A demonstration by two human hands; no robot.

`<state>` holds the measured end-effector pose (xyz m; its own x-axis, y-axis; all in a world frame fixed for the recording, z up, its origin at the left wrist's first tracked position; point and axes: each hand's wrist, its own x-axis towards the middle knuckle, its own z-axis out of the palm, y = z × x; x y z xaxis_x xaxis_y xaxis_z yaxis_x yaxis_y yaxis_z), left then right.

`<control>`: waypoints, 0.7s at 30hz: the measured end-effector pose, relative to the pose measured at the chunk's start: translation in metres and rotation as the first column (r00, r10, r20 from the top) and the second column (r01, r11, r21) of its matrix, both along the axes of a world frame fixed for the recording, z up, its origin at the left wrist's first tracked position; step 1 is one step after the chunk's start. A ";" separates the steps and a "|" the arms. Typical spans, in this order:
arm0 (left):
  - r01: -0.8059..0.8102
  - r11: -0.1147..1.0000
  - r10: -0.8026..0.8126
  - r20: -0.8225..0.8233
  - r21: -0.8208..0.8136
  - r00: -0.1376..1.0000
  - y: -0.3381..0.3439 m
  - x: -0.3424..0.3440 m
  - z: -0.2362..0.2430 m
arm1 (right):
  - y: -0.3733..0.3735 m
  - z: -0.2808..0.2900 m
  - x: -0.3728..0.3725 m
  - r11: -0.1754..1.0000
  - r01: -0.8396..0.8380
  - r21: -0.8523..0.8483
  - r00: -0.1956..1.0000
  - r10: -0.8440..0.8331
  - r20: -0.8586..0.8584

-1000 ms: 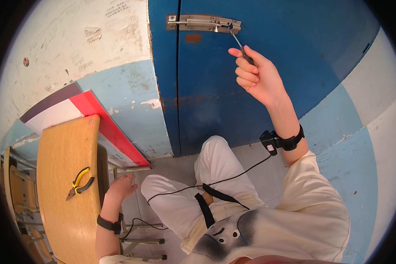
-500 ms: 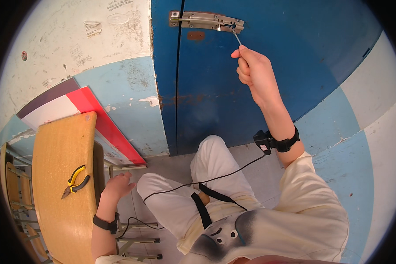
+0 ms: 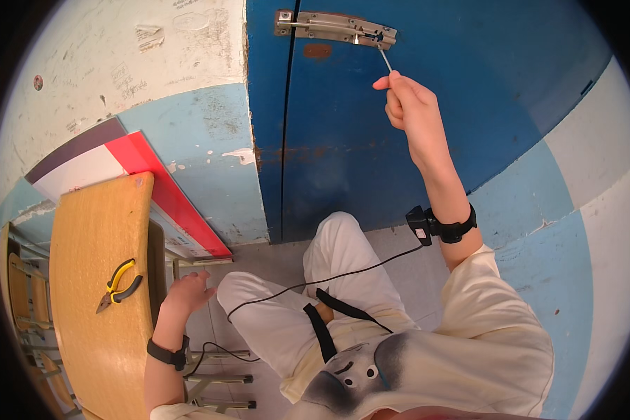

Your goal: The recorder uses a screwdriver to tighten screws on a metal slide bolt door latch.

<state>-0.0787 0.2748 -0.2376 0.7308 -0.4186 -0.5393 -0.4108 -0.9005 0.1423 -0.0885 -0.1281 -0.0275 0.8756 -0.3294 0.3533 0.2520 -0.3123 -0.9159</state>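
Note:
My right hand is raised against a blue door and grips a thin metal tool, likely a screwdriver. Its tip touches the right end of a metal slide bolt latch fixed near the top of the door. My left hand hangs low beside my knee, fingers apart, holding nothing, close to the edge of a wooden desk. Both wrists wear black bands; a black cable runs from the right one across my lap.
Yellow-handled pliers lie on the wooden desk at my left. A red, white and dark board leans against the white and light-blue wall. Metal chair legs stand on the floor under my left arm.
My right hand has shifted the tool along the latch; its tip now sits at the latch's right end. My left hand has stayed low by the desk.

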 end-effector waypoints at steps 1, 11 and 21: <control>-0.004 1.000 0.004 -0.001 0.009 1.000 0.002 -0.001 0.000 | 0.003 -0.001 0.000 1.000 -0.004 0.003 1.000 0.004 -0.001; 0.000 1.000 0.000 -0.001 -0.002 1.000 0.005 -0.001 -0.002 | 0.011 -0.001 0.000 0.705 -0.343 0.620 0.938 0.293 0.187; 0.004 0.999 -0.003 0.037 -0.045 0.999 0.010 -0.002 -0.010 | 0.011 -0.006 0.006 0.130 -0.556 0.821 0.781 0.421 0.462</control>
